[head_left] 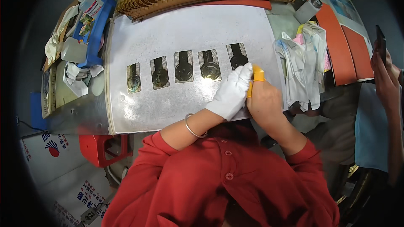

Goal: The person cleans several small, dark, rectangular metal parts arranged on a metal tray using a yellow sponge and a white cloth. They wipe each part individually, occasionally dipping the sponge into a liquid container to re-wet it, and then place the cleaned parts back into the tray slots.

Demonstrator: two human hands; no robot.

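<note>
Left hand (234, 90) meets right hand (267, 100) near the rightmost plate (238, 54); grip closure and contents cannot be told. Judged step: glove (227, 100) adjustment; next, likely, freeing the fingers.

White-gloved left fingers (245, 72) against yellow-capped right fingers (259, 75), near five dark patterned plates (184, 66) on white sheet (158, 111)

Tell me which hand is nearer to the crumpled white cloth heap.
Right. The right hand, in yellow finger covers, is just left of the cloth heap; the white-gloved left hand is farther left.
</note>
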